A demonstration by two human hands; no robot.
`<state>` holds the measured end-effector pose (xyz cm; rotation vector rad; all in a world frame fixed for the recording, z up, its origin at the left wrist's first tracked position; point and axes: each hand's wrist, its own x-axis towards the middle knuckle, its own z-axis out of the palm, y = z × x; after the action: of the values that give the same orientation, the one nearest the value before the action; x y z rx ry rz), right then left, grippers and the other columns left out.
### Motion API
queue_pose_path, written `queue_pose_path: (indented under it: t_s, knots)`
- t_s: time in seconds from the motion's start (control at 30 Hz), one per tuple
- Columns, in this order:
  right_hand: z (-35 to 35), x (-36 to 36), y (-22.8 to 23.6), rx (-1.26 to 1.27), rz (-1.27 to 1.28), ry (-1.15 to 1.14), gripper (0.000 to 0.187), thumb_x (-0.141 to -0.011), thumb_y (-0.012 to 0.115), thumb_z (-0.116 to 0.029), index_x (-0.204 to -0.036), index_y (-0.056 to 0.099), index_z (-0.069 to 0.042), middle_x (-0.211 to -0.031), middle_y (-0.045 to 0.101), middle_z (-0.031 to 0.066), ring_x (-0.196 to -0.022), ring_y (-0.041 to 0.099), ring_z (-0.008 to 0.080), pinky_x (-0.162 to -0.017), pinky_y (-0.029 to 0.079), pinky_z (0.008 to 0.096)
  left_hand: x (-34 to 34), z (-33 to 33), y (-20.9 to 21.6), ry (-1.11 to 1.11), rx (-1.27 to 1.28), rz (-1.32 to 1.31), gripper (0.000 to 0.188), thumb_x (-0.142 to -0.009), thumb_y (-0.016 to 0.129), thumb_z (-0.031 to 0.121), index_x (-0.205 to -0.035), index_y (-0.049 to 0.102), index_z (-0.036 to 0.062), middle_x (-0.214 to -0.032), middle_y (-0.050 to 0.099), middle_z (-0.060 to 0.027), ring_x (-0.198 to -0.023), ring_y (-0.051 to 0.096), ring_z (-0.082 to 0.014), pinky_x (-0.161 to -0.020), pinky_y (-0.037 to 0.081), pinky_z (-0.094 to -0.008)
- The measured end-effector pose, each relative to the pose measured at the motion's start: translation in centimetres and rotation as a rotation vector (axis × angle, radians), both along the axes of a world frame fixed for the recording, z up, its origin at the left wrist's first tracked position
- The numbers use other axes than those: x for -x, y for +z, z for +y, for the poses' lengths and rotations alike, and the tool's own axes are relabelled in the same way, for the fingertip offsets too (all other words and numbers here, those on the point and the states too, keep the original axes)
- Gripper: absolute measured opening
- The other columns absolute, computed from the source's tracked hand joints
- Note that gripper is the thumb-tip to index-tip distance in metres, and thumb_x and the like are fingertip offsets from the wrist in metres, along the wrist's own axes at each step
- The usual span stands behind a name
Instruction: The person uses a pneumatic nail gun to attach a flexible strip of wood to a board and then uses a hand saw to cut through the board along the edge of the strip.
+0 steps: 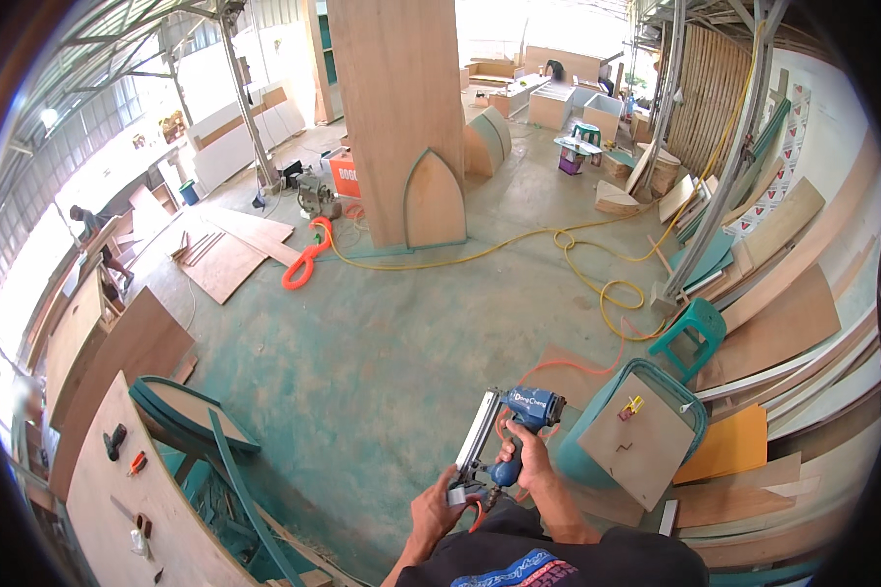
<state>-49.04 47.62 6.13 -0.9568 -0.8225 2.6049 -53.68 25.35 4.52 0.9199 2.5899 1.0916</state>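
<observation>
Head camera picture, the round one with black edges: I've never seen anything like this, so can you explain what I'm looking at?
There is no robot here, just a person's two bare hands. A wide fisheye camera on their head looks down, so straight edges bend near the rim. The right hand grips the handle of a blue and silver nail gun. The left hand is at the lower end of its silver magazine. On the wooden panel at the left lie a dark tool, too small to identify, and a red-handled tool. At the right, a board sits on a green container. A yellow hose runs across the floor.
</observation>
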Motion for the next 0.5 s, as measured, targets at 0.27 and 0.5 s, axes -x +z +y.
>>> queue_pose_path:
  t_s: [0.27,0.5]
  knots:
    - [-0.6,-0.7,-1.9,0.172,-0.047,0.067,0.025,-0.092,0.073,-0.026,-0.11,0.062,-0.016,-0.065,0.048,-0.0052,-0.058,0.052,0.0117,-0.072,0.052,0.0386,-1.1,-0.1,-3.2,0.076,-0.169,0.241,0.061,-0.074,0.091,0.033,-0.125,0.065,0.01,-0.085,0.075,-0.0104,-0.073,0.073,-0.0303,-0.064,0.055,-0.0402]
    - [-1.8,0.2,-2.0,0.23,0.0,0.049,0.029,-0.093,0.073,-0.025,-0.114,0.058,-0.013,-0.066,0.048,-0.0031,-0.059,0.051,0.0131,-0.071,0.05,0.0387,-1.4,-0.9,-5.3,0.194,-0.098,0.304,0.058,-0.073,0.091,0.033,-0.12,0.066,0.0107,-0.082,0.073,-0.008,-0.073,0.072,-0.0301,-0.064,0.054,-0.0409]
